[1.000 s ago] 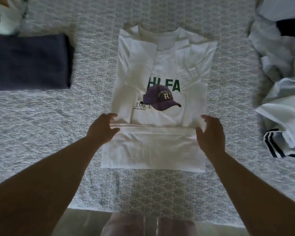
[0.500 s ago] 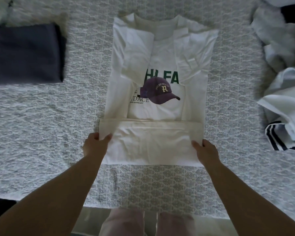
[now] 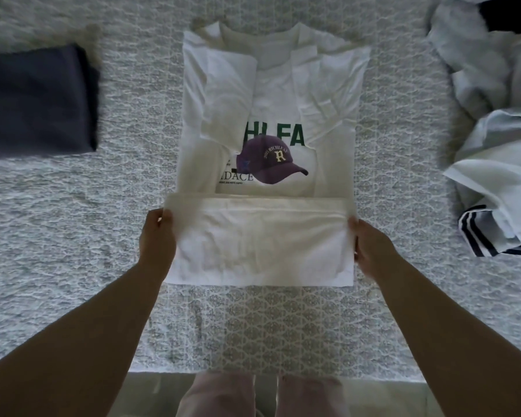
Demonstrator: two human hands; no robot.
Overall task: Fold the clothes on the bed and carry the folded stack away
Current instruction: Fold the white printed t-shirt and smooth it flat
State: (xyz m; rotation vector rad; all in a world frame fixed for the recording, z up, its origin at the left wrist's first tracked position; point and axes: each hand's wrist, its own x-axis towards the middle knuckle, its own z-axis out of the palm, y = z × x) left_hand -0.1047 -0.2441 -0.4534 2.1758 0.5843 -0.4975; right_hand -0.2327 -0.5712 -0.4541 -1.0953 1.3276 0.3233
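Note:
A white T-shirt [image 3: 268, 115] with green letters and a purple cap print lies flat in the middle of the bed, sleeves folded inward. Its bottom part is folded up into a band [image 3: 262, 242] across the near end. My left hand [image 3: 157, 239] grips the left edge of that band. My right hand [image 3: 370, 248] grips the right edge. Both hands have fingers curled around the cloth.
A folded dark navy garment [image 3: 36, 100] lies at the left. A heap of unfolded pale clothes [image 3: 494, 100], one with dark stripes [image 3: 475, 233], sits at the right. The patterned bedspread [image 3: 268, 326] ends near my legs [image 3: 262, 395].
My hands slid back from the fold line to the band's side edges and closed on the cloth. The view shifted slightly.

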